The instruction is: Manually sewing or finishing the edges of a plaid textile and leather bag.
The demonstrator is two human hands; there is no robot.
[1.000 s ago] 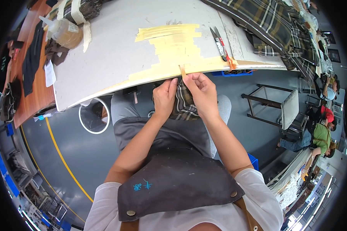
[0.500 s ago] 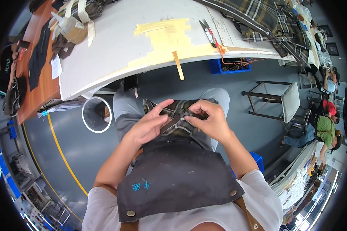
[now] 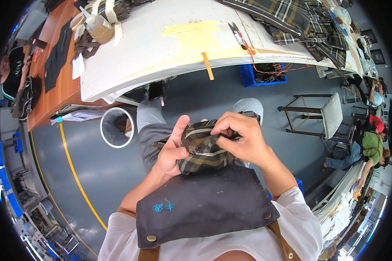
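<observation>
A dark plaid cloth piece (image 3: 207, 155) in brown, olive and white is bunched above my lap, over the dark apron (image 3: 196, 204). My left hand (image 3: 172, 152) holds its left side, the thumb near the folded edge and one finger stretched upward; the other fingers are partly hidden behind the cloth. At the upper right part of the piece, my right hand (image 3: 244, 137) pinches the fabric between thumb and forefinger. Whatever small detail lies within that pinch cannot be made out.
Ahead is a white worktable (image 3: 148, 35) with yellow tape, thread snips (image 3: 238, 35), a glue bottle (image 3: 99, 29) and plaid garments (image 3: 287, 19). A white bin (image 3: 117, 128) stands left, a blue crate (image 3: 262, 75) under the table, a stool (image 3: 320, 115) right. Other people work farther off.
The cloth has been turned and lifted, so more of its plaid face shows. My left hand has shifted under its left side; my right hand still pinches the fabric. The view has swung slightly.
</observation>
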